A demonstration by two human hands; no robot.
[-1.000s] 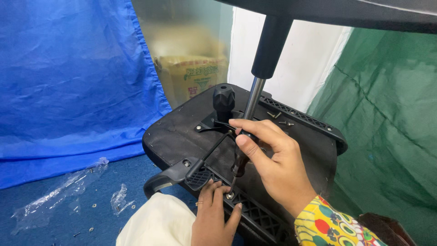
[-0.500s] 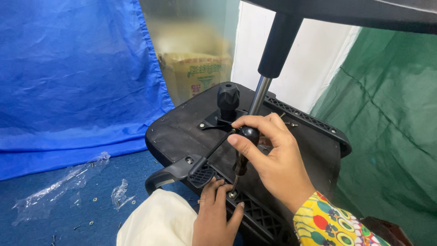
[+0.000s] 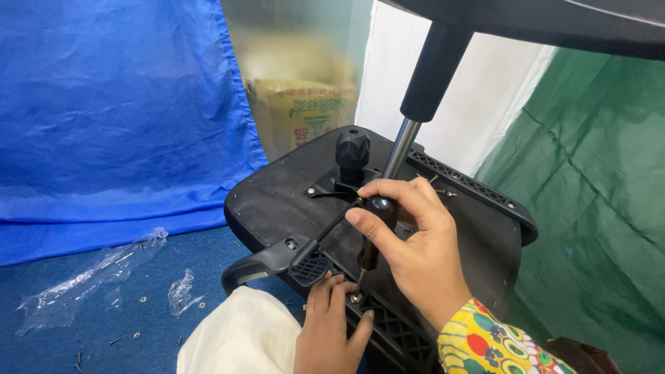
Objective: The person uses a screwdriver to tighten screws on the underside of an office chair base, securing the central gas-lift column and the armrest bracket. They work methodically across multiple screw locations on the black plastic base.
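**A:** Right hand (image 3: pixel 415 256) first: in the head view your fingers are curled shut round the dark, rounded handle of the screwdriver (image 3: pixel 374 232), thumb on its top. Its thin metal shaft runs down to a small screw (image 3: pixel 356 298) near the front edge of the upturned black plastic chair seat base (image 3: pixel 277 201).

**B:** And your left hand (image 3: pixel 329 332)?

**A:** It lies partly open at that same front edge, fingertips touching the seat base just beside the screw and the tool tip. It grips nothing; it seems to steady the tip.

**B:** How should the screwdriver handle?

**A:** Light and stiff, I'd judge. The smooth handle could slip in your palm, so keep the grip high on the bulb, where you have it, and press along the shaft so the tip stays seated.

**B:** What else is around?

**A:** A black ribbed knob (image 3: pixel 352 151) stands on a metal bracket near the seat base's far edge, and a chrome gas-lift column (image 3: pixel 400 149) rises beside it into a black sleeve. A curved black armrest (image 3: pixel 263 266) juts from the front left corner. On the blue floor (image 3: pixel 83 339) to the left lie crumpled clear plastic wrap (image 3: pixel 90 280) and scattered small screws. A blue cloth (image 3: pixel 104 104) hangs behind, a green cloth (image 3: pixel 596 221) to the right.
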